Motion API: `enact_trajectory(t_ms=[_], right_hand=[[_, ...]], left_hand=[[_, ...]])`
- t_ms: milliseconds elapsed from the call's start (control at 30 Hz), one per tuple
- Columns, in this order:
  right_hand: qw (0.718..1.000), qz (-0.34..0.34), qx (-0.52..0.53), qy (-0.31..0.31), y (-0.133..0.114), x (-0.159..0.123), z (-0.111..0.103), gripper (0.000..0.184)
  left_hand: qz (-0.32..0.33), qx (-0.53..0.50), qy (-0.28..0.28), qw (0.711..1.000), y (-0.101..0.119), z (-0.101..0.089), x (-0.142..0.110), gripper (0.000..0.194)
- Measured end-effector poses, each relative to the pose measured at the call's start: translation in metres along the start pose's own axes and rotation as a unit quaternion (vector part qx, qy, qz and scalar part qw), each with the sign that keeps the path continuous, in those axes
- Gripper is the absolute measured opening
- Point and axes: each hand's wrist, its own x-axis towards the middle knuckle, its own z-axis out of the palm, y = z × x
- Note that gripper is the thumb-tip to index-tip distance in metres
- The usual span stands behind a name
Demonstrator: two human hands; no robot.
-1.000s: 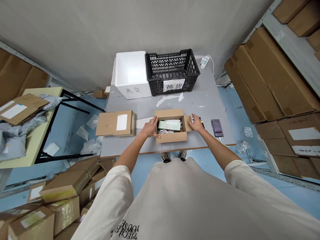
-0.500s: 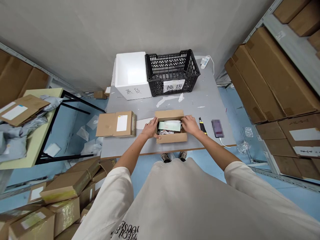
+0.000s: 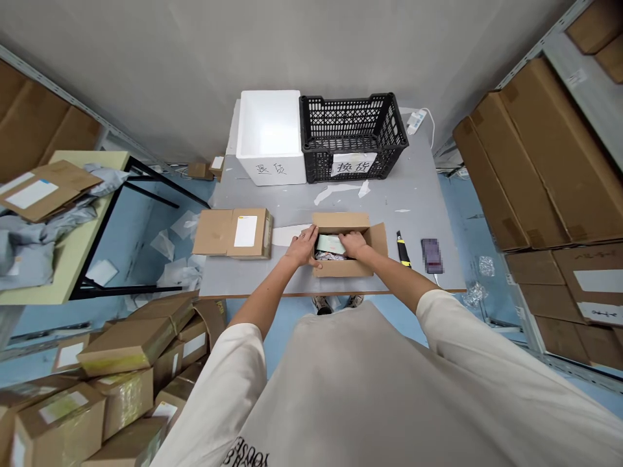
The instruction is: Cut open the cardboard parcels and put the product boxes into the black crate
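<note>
Cardboard box [image 3: 341,268], oblong, matte brown, around a flat pale-green packet [image 3: 329,244].

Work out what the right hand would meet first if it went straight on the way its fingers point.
Most likely the pale green packet inside the open cardboard box: the right hand overlaps the packet's right end in this view, though depth leaves actual contact uncertain.

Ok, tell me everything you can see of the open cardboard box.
The box is plain brown, apparently cardboard. It sits on the gray table near the front edge, open upward, a flap sticking out at its right end. Your left hand is on its left end; your right hand reaches inside, at a pale green packet.
</note>
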Motion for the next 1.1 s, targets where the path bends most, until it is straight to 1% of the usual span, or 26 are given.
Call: enact_trajectory(t_ms=[133, 267, 400, 533, 700, 800, 867, 933, 1000, 1033, 1100], right_hand=[[1.000, -0.011, -0.018, -0.005, -0.002, 0.002, 0.004, 0.080], [0.999, -0.020, -0.031, 0.008, -0.002, 0.001, 0.003, 0.071], [0.999, -0.034, -0.035, 0.019, 0.000, -0.008, -0.006, 0.067], [0.996, -0.052, -0.041, 0.060, 0.006, -0.034, -0.025, 0.056], [0.992, -0.058, 0.006, 0.111, 0.023, -0.081, -0.062, 0.051], [0.986, -0.031, 0.048, 0.154, 0.045, -0.107, -0.083, 0.050], [0.978, 0.002, 0.081, 0.193, 0.068, -0.122, -0.094, 0.050], [0.966, 0.046, 0.111, 0.229, 0.097, -0.135, -0.098, 0.050], [0.948, 0.101, 0.136, 0.270, 0.129, -0.143, -0.095, 0.051], [0.939, 0.131, 0.148, 0.283, 0.144, -0.145, -0.090, 0.052], [0.925, 0.182, 0.171, 0.286, 0.169, -0.145, -0.073, 0.051]], left_hand=[[0.002, -0.003, -0.003, 1.000, -0.001, 0.000, 0.001, 0.156], [0.005, -0.003, -0.008, 1.000, 0.000, -0.003, 0.000, 0.155], [0.002, -0.003, -0.012, 1.000, 0.000, -0.004, -0.002, 0.154], [0.004, 0.000, -0.009, 1.000, 0.000, -0.004, -0.004, 0.155], [0.006, -0.001, -0.019, 1.000, 0.001, -0.006, -0.005, 0.153], [0.007, 0.002, -0.016, 1.000, 0.002, -0.007, -0.006, 0.147], [0.003, 0.010, -0.014, 1.000, 0.003, -0.007, -0.006, 0.146], [-0.004, 0.022, -0.015, 1.000, 0.004, -0.007, -0.006, 0.146], [-0.010, 0.035, -0.018, 0.999, 0.006, -0.007, -0.006, 0.145], [-0.012, 0.043, -0.019, 0.999, 0.008, -0.008, -0.006, 0.144], [-0.020, 0.057, -0.023, 0.998, 0.012, -0.010, -0.006, 0.142]])
